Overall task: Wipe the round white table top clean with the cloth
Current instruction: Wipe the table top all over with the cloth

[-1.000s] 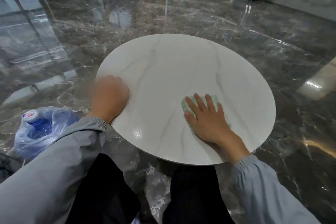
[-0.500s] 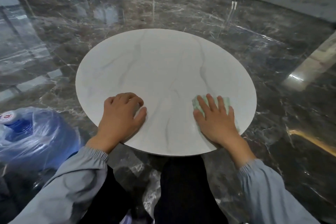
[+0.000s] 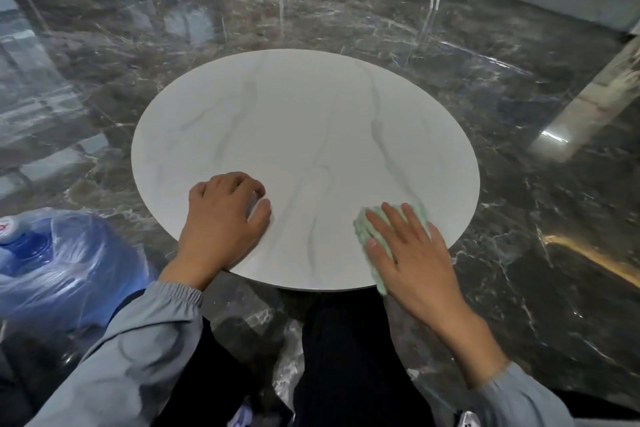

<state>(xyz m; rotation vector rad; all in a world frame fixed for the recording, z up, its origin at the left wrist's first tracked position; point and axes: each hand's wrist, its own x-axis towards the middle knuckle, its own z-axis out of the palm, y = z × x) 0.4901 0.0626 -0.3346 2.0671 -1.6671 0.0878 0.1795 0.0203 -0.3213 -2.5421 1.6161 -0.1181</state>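
At your far left, a blue water jug (image 3: 52, 260) wrapped in clear plastic stands on the dark marble floor (image 3: 519, 80), just beside the table. Your left hand (image 3: 221, 218) rests on the near left part of the round white table top (image 3: 304, 121), fingers curled under, gripping nothing. Further right, the pale green cloth (image 3: 363, 230) lies at the table's near right edge, one corner hanging past the rim. Your right hand (image 3: 412, 253) lies flat on it, fingers straight and spread, pressing it down.
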